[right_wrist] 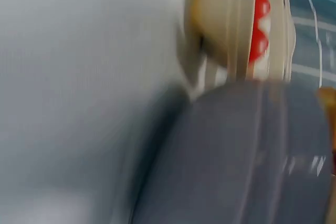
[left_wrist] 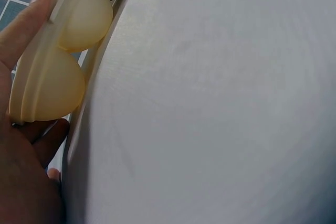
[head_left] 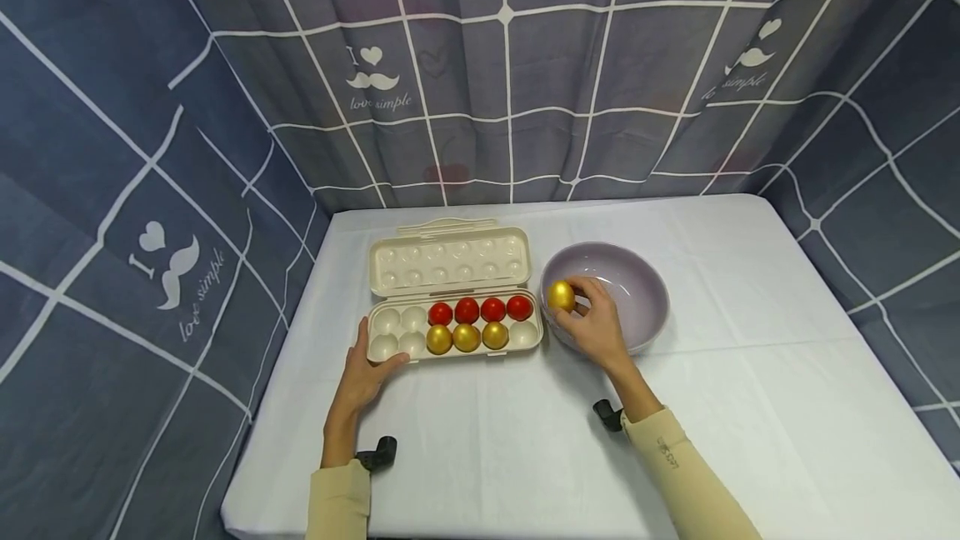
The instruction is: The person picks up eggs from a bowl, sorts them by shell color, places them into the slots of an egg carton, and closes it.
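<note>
My left hand (head_left: 363,377) grips the left end of a cream plastic egg carton (head_left: 525,333), thumb on its front edge. The left wrist view shows the thumb and fingers around the carton's corner (left_wrist: 52,87). In the carton, several red eggs (head_left: 467,310) fill part of the back row, and three gold eggs (head_left: 467,337) sit before them. Two cups at the left of each row and the front right cup are empty. My right hand (head_left: 596,327) pinches a gold egg (head_left: 561,296) above the left rim of a lilac bowl (head_left: 633,298).
The carton's lid (head_left: 450,261) lies folded back behind the tray. The bowl stands just right of the carton on a white-covered table (head_left: 480,457). Grey checked curtains (head_left: 465,65) enclose the back and both sides.
</note>
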Tool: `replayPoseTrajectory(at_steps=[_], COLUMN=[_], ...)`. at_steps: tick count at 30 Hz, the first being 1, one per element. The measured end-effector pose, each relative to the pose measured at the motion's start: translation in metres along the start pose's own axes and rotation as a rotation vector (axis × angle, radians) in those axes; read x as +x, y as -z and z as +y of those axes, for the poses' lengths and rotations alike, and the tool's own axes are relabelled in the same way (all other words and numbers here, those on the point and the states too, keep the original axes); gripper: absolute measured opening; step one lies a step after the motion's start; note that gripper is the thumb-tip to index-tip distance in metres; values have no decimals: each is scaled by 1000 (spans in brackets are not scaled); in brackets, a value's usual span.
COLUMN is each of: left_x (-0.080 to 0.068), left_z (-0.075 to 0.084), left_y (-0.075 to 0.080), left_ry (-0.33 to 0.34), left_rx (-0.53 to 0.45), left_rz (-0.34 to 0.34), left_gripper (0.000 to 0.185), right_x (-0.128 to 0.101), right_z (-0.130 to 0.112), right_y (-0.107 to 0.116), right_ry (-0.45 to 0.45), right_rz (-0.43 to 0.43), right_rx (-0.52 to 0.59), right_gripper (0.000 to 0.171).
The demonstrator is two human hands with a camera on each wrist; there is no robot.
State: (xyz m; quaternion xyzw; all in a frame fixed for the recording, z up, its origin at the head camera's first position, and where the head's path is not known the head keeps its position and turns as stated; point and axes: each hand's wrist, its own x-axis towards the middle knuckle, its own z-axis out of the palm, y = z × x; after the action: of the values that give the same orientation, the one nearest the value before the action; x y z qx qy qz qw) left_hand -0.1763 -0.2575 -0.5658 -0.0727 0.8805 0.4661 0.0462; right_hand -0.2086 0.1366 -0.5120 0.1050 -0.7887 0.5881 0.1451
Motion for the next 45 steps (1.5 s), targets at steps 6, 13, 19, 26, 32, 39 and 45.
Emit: replayPoseTrajectory(at_steps=[6, 13, 19, 26, 32, 39, 45], left_x=[0, -1, -1, -2, -1, -1, -1], left_z=[1, 0, -1, -2, -1, 0, -1], left_y=[0, -1, 0, -1, -2, 0, 2], left_ry=[-14, 9, 28, 10, 16, 9, 10], left_rx=[-9, -11, -2, 1, -3, -7, 5], left_rz=[2, 7, 3, 22, 3, -13, -15], left_gripper=[117, 118, 118, 115, 116, 116, 116], right_x=[-18, -36, -40, -39, -40, -41, -39], right_z=[-31, -47, -23, 8, 14, 18, 16], right_y=[-33, -59, -73, -78, -72, -68, -68], right_ry=[143, 209, 194, 66, 95, 120, 140], right_rz=[-13, -6, 98, 104, 82, 38, 11], right_rx=[139, 96, 30, 20, -57, -97, -161], right_gripper=[44, 44, 46, 48, 49, 48, 47])
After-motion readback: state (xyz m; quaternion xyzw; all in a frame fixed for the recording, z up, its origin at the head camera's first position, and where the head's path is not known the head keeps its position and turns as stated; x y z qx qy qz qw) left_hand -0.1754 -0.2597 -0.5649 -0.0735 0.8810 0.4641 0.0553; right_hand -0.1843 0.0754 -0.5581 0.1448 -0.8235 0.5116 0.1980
